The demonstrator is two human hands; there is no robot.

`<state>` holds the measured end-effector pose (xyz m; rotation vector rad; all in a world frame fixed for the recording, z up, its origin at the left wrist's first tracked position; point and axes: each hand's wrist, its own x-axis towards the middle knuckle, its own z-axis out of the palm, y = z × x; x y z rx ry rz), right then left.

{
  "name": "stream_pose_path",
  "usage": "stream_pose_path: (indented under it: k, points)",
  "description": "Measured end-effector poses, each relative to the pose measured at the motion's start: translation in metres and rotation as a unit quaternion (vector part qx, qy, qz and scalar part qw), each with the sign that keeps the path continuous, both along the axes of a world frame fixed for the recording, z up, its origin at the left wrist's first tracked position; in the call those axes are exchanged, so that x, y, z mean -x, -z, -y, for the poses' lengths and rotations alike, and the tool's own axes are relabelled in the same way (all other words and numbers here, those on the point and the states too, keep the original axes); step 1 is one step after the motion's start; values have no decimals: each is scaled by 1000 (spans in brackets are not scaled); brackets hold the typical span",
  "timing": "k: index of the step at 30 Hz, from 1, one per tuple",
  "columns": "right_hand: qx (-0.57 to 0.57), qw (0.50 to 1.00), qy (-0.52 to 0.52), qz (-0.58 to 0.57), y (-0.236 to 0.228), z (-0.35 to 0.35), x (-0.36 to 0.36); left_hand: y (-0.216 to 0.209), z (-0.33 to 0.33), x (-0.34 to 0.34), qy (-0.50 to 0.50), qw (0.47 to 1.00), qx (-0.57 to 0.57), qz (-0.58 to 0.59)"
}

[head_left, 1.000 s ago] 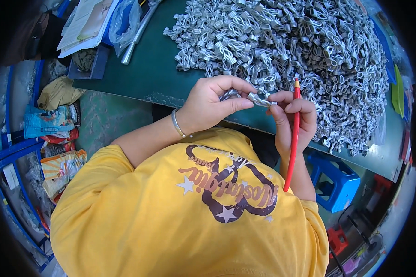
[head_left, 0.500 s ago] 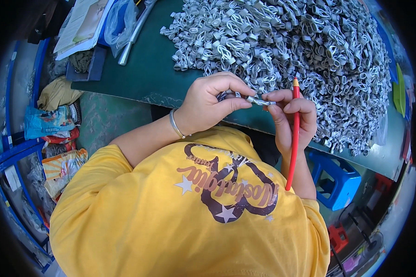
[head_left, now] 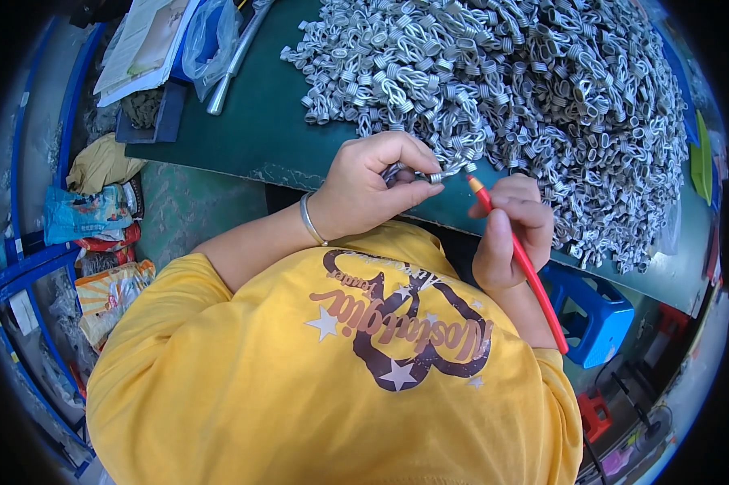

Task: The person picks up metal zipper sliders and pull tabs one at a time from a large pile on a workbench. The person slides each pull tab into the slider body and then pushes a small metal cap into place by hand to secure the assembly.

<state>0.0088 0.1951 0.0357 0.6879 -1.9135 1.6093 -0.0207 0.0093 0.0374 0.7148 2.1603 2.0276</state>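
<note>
My left hand [head_left: 380,176], with a metal bangle on its wrist, is closed over the table's front edge. Thumb and fingers pinch a silver twisted metal link [head_left: 453,172], whose rear part the fingers hide. To its right, my right hand [head_left: 514,230] grips a slim red pencil-shaped tool [head_left: 529,271] with a yellowish collar near its point. That point is up against or just beside the free end of the link; contact is hard to tell. Behind both hands lies a big heap of similar silver links [head_left: 494,77].
The heap covers much of the green table [head_left: 243,137]. At the table's left are papers [head_left: 142,48], a plastic bag [head_left: 211,48] and a small grey bin [head_left: 154,113]. A blue stool [head_left: 595,319] stands below at right; packages [head_left: 85,214] lie on the left.
My right hand has let go of the link's end and drawn back slightly. The red tool has swung from upright to slanting, its point now at the link. My left hand has hardly moved.
</note>
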Motion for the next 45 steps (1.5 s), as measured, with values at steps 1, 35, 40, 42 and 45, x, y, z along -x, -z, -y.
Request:
stream_pose_path:
  k: [1,35,40,42,45]
  points:
    - [20,1000,16,13,-2,5,-1,0,0,0,0,1000,3,-12]
    - [92,955,-26,280,-15,4,5,-1,4,-3,-9,997,4,-83]
    - [224,931,-89,274,-5,6,3,-6,5,-8,-13,998,19,51]
    - [223,933,-96,266,-3,4,3,-5,4,-7,-10,997,2,76]
    - [223,932,-91,271,-2,5,1,-5,4,-9,-18,995,-6,95]
